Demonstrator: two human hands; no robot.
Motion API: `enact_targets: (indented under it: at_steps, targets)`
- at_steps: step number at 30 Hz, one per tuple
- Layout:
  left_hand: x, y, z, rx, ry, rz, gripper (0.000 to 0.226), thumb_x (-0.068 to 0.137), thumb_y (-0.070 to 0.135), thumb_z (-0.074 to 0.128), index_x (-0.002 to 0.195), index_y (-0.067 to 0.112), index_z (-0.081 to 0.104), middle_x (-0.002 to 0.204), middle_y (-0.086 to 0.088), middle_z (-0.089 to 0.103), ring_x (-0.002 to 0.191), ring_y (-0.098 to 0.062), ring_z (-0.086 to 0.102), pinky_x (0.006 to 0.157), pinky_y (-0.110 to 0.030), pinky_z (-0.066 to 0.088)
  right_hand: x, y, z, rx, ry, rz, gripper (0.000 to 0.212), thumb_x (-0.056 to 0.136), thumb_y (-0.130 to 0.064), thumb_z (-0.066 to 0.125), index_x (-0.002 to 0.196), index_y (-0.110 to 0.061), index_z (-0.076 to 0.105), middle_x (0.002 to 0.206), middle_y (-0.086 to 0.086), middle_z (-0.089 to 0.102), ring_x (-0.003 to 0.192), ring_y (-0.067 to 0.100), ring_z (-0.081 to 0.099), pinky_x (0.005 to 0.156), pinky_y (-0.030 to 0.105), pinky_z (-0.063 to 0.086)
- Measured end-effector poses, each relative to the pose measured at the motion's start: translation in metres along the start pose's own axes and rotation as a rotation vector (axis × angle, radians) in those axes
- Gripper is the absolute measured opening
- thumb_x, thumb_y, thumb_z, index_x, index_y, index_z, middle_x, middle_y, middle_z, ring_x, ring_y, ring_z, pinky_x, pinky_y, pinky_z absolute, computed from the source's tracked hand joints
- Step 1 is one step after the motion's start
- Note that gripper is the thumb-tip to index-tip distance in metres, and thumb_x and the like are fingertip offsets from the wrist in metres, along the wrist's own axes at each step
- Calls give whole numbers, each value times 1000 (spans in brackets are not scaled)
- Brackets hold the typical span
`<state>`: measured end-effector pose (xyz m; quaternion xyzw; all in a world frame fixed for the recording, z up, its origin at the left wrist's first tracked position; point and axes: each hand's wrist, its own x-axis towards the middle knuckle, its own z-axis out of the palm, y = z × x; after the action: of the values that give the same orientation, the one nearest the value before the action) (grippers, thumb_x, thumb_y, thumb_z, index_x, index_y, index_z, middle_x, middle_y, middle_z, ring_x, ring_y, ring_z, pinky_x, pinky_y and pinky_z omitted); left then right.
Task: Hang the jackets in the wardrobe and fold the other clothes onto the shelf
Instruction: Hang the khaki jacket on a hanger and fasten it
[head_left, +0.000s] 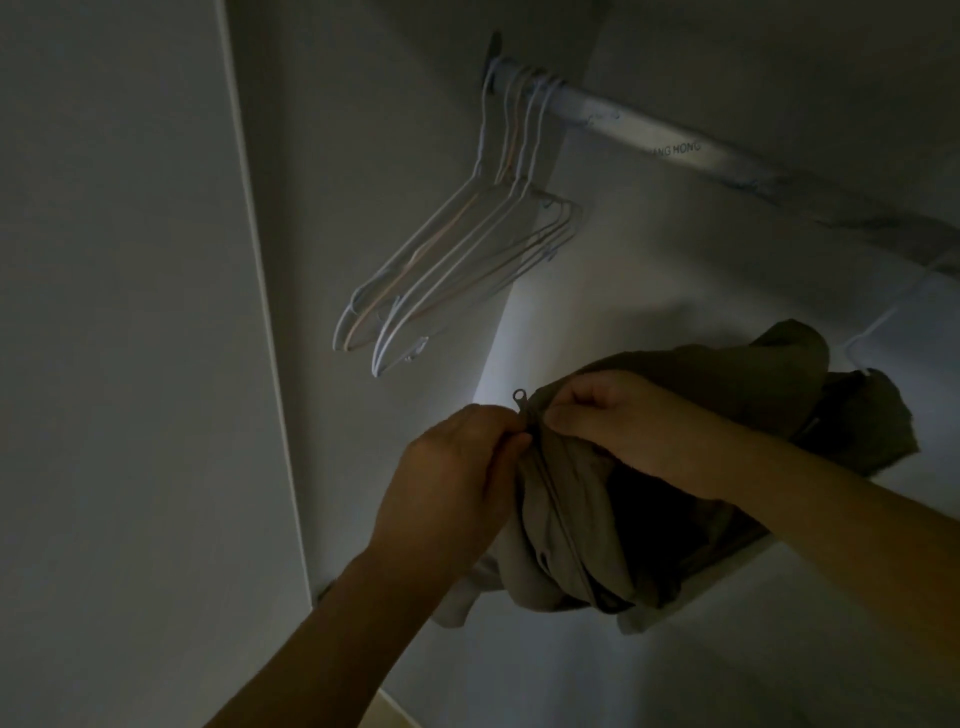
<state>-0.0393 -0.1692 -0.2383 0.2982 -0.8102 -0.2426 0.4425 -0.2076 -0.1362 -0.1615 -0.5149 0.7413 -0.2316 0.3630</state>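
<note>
An olive jacket (649, 467) is held up inside the dim wardrobe, below the rail (649, 137) and to the lower right of the empty hangers (457, 260). Its zip edge is pinched by the left hand (457, 483) just under the zip pull (519, 397), while the fabric on the other side of the zip is gripped by the right hand (623, 421). The hands are close together. A white hanger (872, 332) is seen behind the jacket, beneath the rail.
</note>
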Motion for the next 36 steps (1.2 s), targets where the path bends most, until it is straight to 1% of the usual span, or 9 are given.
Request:
enact_targets:
  at_steps: [7,13,19,21,24,28,30,33,36]
  targets:
    - [-9,4,5,172,95,100,33,89,23,44,84,6,73,67,-5,66,53,-19,62,52,-25,52,6,-8,1,-140,56,-156,11,90,-23,64,84,-19,72,82,-4,70,83,11,66,80,25,52]
    - [-55,23,46,173,-29,328,25,78,15,49,86,15,72,71,0,67,62,-12,62,64,-20,46,23,-36,-11,10,296,-265,18,90,-17,63,73,-21,68,73,-4,65,71,4,60,73,22,48]
    - [-43,0,18,-17,200,-98,40,89,42,53,120,16,55,116,2,53,108,-13,46,93,-28,36,19,-48,-16,51,-27,-268,10,91,-18,63,86,-19,71,90,0,70,91,14,64,92,32,49]
    - [-12,-14,-4,-62,99,-351,65,82,40,65,138,14,42,134,0,47,123,-13,41,99,-27,32,16,-49,-9,69,-70,-299,10,91,-18,62,85,-21,70,89,-3,70,92,12,64,93,31,49]
    - [16,-15,-20,-384,-192,-478,32,85,18,70,116,18,61,107,4,69,95,-5,63,79,-26,49,12,-50,0,96,-32,-327,10,92,-18,61,87,-22,69,89,-5,69,90,8,63,90,28,50]
    - [12,-11,-25,-660,-412,-630,7,88,24,66,91,27,71,90,5,75,82,-13,72,75,-27,59,2,-32,5,34,170,-298,12,94,-25,58,103,-25,66,109,-6,63,100,7,60,89,23,49]
    - [6,-9,-21,-669,-440,-760,13,89,30,62,86,25,73,88,0,76,85,-21,72,86,-39,57,-15,-6,16,48,491,-258,15,95,-26,56,109,-29,60,118,-9,50,100,0,54,83,12,43]
    - [-15,-8,-13,-857,-217,-1000,22,89,31,60,80,19,76,84,-5,75,88,-27,70,82,-44,56,-58,53,54,175,1073,-179,16,92,-13,55,102,-25,54,108,-7,46,90,-9,50,78,9,39]
    - [-46,-12,-17,-1205,-105,-1175,28,91,26,57,108,6,67,101,-13,73,86,-27,72,67,-36,57,-93,114,108,219,1054,119,18,89,-2,53,86,-20,50,87,-3,48,76,4,48,73,24,40]
